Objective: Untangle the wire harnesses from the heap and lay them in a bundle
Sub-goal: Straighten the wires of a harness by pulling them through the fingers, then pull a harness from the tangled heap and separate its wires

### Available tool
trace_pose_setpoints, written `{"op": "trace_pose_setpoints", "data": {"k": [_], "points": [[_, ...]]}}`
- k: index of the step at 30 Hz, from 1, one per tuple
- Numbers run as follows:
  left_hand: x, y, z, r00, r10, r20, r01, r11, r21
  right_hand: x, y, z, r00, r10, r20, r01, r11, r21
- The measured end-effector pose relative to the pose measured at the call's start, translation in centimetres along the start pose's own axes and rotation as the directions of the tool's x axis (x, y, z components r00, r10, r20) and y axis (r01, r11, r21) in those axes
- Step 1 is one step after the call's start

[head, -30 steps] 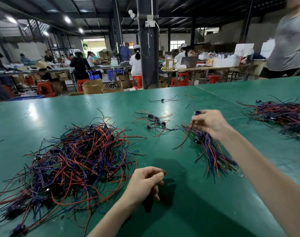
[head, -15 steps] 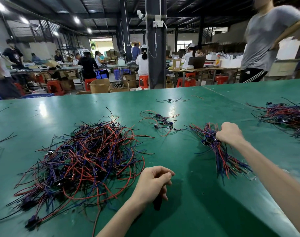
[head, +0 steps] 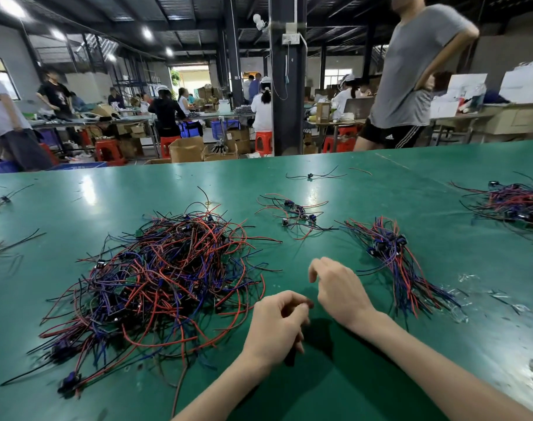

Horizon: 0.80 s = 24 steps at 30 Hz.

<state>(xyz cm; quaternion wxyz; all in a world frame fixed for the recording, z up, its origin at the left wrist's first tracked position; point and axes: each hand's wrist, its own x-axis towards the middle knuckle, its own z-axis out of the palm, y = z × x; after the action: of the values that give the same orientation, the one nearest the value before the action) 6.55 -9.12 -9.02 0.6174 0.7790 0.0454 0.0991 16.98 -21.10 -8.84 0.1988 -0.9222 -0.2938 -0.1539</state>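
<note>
The job is well short of half done, as I judge it: the heap (head: 165,278) of red, blue and black wire harnesses is large and thoroughly knotted on the left of the green surface (head: 380,375), while the bundle (head: 393,259) laid out to the right of it is much the smaller of the two. A small loose cluster (head: 295,212) lies farther off between them, and another pile (head: 514,208) sits at the right edge (whether either counts as sorted work I cannot tell). The bundle's long axis runs on a diagonal, from far-left to near-right of the person; its blue connectors are gathered toward the far end, and the long free wire ends fan out toward the near right. Both hands are off the wires, over bare surface between heap and bundle. The right hand (head: 341,290) hangs relaxed with fingers drooping, holding nothing. The left hand (head: 274,326) is curled in on itself just beside the heap's near-right edge; no wire trails from it, but I cannot tell whether something small sits inside. Most of the untangling remains.
</note>
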Motion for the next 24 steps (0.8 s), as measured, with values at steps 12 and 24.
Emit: {"op": "trace_pose_setpoints", "data": {"k": [12,24], "points": [[4.3,1.5,-10.4,0.752,0.505,-0.423,0.033,0.613,0.79,-0.2,0.8,0.5,0.998,0.0,0.068,0.005,0.997,-0.076],[10.9,3.6,-17.0,0.817,0.143,-0.559,0.183,0.855,0.486,-0.2,1.1,0.7,0.999,-0.006,0.05,0.008,0.999,-0.038]]}}
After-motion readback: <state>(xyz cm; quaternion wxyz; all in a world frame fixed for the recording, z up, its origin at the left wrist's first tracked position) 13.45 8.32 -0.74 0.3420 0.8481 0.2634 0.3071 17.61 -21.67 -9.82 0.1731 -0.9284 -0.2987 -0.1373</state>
